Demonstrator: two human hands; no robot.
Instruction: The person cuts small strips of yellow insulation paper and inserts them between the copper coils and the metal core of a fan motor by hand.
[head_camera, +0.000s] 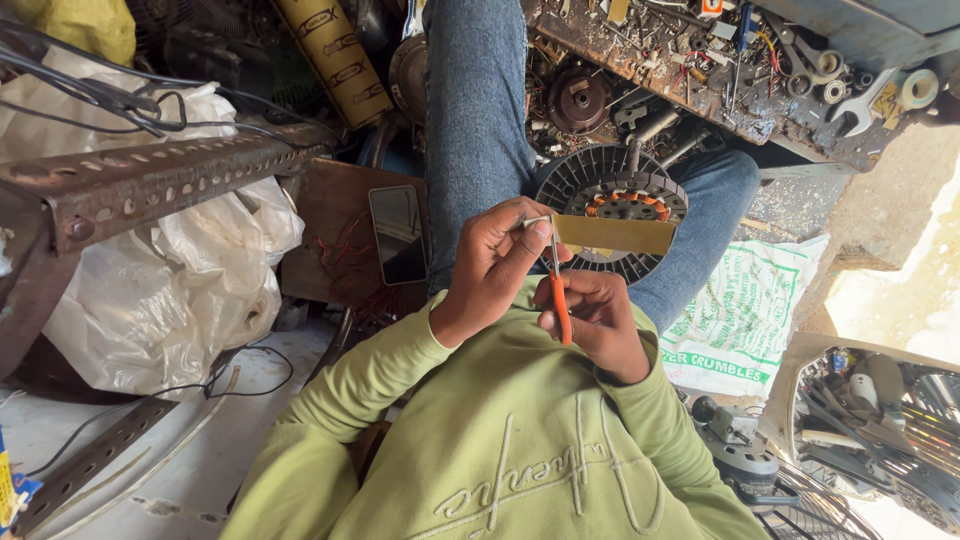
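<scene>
A person in a light green sweatshirt sits looking down at both hands, held close together in front of the chest. The left hand (495, 268) pinches the left end of a flat yellowish strip (615, 234) between thumb and fingertips. The strip lies with its long axis nearly level, running from the left hand out to the right, its free end pointing right and very slightly downward. The right hand (598, 322) is closed around the orange handles of a pair of scissors (556, 285). The scissors stand almost upright, blades pointing up and away from the body, meeting the strip near its left end. Just behind the strip, a round fan motor (612, 208) with copper windings rests on the person's knee, clad in blue jeans. A phone (398, 234) lies on a brown board to the left. A cluttered tabletop (700, 80) strewn with wrenches and metal parts sits beyond.
</scene>
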